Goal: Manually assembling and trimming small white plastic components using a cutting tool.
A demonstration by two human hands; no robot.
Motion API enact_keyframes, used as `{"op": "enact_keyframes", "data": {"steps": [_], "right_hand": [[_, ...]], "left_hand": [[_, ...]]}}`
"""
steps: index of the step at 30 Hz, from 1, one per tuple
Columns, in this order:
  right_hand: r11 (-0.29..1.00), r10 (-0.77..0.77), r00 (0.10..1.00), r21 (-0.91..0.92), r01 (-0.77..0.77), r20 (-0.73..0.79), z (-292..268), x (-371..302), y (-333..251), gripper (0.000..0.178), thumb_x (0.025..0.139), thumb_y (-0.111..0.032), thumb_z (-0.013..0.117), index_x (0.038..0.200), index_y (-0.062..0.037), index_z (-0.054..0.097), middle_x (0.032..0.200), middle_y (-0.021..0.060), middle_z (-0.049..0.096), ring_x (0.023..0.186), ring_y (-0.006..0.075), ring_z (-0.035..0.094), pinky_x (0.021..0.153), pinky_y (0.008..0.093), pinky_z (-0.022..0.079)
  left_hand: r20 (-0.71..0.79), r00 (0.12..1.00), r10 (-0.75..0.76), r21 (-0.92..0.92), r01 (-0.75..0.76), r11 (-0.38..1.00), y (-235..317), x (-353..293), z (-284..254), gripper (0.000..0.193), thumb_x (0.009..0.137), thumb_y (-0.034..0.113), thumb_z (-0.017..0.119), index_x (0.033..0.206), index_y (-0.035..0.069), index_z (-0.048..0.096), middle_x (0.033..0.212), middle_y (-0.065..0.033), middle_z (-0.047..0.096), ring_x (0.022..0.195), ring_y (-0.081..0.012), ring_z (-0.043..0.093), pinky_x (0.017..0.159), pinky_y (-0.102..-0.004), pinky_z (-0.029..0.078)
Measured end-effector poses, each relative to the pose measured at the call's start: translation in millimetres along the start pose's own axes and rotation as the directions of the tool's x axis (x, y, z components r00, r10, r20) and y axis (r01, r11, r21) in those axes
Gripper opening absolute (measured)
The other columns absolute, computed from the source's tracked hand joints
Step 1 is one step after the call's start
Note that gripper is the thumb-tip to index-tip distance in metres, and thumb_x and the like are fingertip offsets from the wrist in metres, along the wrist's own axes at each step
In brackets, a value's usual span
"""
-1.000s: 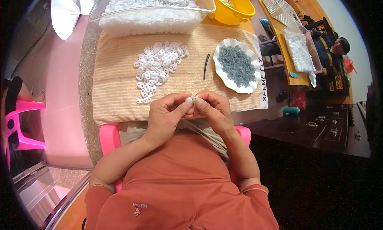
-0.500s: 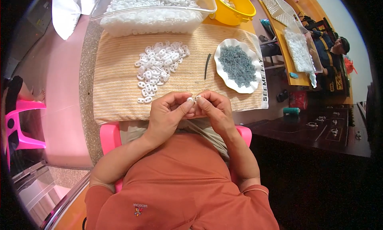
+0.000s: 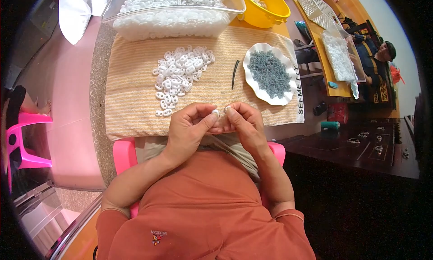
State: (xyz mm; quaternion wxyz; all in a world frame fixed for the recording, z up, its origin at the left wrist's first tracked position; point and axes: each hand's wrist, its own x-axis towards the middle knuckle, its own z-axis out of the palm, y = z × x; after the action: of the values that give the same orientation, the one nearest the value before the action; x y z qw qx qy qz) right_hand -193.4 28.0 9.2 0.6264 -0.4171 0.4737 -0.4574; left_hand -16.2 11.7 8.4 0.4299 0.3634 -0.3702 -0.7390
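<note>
My left hand (image 3: pixel 191 124) and my right hand (image 3: pixel 242 122) meet fingertip to fingertip over the near edge of a striped tan cloth (image 3: pixel 135 88). Between them they pinch a small white plastic piece (image 3: pixel 216 112); both hands grip it. Just beyond my left hand lies a loose heap of white ring-shaped pieces (image 3: pixel 180 75) on the cloth. A white scalloped plate (image 3: pixel 252 86) heaped with small grey parts (image 3: pixel 269 73) sits beyond my right hand. A thin dark rod (image 3: pixel 235 73) lies between heap and plate.
A clear bin (image 3: pixel 173 21) full of white pieces stands at the far edge, a yellow bowl (image 3: pixel 268 7) to its right. A pink chair (image 3: pixel 20 140) is at left. Another person (image 3: pixel 376 64) sits at an orange table (image 3: pixel 333 86) at far right.
My fingers have shifted slightly around the small white piece; the hands stay in the same place.
</note>
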Motion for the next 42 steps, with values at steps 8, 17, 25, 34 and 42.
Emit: {"op": "enact_keyframes", "data": {"steps": [8, 17, 25, 34, 42], "right_hand": [[1.0, 0.007, 1.0, 0.001, -0.007, -0.005, 0, 0, -2, 0.021, 0.096, -0.019, 0.053, 0.092, 0.0007, 0.057, 0.074, 0.0041, 0.06, 0.066, 0.0106, 0.06, 0.064, 0.0232, 0.05], [0.995, 0.0, 0.998, 0.103, 0.005, -0.055, 1, -1, 1, 0.015, 0.092, -0.011, 0.059, 0.098, 0.0028, 0.059, 0.08, 0.0054, 0.062, 0.067, 0.0134, 0.064, 0.062, 0.0252, 0.053], [0.973, 0.017, 0.995, 0.229, 0.007, -0.102, 6, -3, 0, 0.016, 0.092, -0.009, 0.06, 0.103, 0.0013, 0.06, 0.085, 0.004, 0.063, 0.073, 0.0102, 0.059, 0.066, 0.0254, 0.053], [0.98, -0.032, 0.995, 0.192, 0.049, -0.09, 0, 0, 7, 0.01, 0.09, -0.008, 0.062, 0.095, 0.0004, 0.061, 0.082, 0.0057, 0.064, 0.072, 0.0117, 0.062, 0.068, 0.0267, 0.055], [0.948, 0.003, 0.994, 0.318, 0.031, -0.105, 4, -2, 1, 0.01, 0.088, -0.007, 0.063, 0.094, 0.0012, 0.06, 0.082, 0.0074, 0.063, 0.073, 0.0167, 0.065, 0.066, 0.0357, 0.061]], "left_hand": [[-0.018, 0.999, -0.05, -0.049, 0.049, 0.998, -1, 1, -1, 0.019, 0.092, 0.007, 0.058, 0.108, -0.004, 0.058, 0.089, -0.0069, 0.063, 0.077, -0.0111, 0.064, 0.072, -0.0261, 0.058], [-0.018, 0.998, -0.068, -0.074, 0.066, 0.995, -2, 0, -1, 0.017, 0.092, 0.005, 0.056, 0.106, -0.004, 0.058, 0.089, -0.008, 0.063, 0.078, -0.0125, 0.065, 0.074, -0.0276, 0.058], [-0.003, 0.996, -0.09, -0.149, 0.088, 0.985, -1, 0, -1, 0.017, 0.093, 0.005, 0.055, 0.107, -0.004, 0.058, 0.089, -0.0087, 0.064, 0.078, -0.0137, 0.065, 0.075, -0.0285, 0.058], [-0.006, 0.999, -0.05, -0.044, 0.05, 0.998, -1, 0, -1, 0.014, 0.091, 0.008, 0.06, 0.102, -0.001, 0.06, 0.087, -0.0058, 0.065, 0.076, -0.01, 0.063, 0.071, -0.0236, 0.056], [0.035, 0.999, -0.003, -0.033, 0.004, 0.999, -5, 0, -2, 0.01, 0.089, 0.007, 0.064, 0.096, 0.001, 0.06, 0.085, -0.0038, 0.064, 0.075, -0.0085, 0.062, 0.068, -0.0223, 0.055]]}}
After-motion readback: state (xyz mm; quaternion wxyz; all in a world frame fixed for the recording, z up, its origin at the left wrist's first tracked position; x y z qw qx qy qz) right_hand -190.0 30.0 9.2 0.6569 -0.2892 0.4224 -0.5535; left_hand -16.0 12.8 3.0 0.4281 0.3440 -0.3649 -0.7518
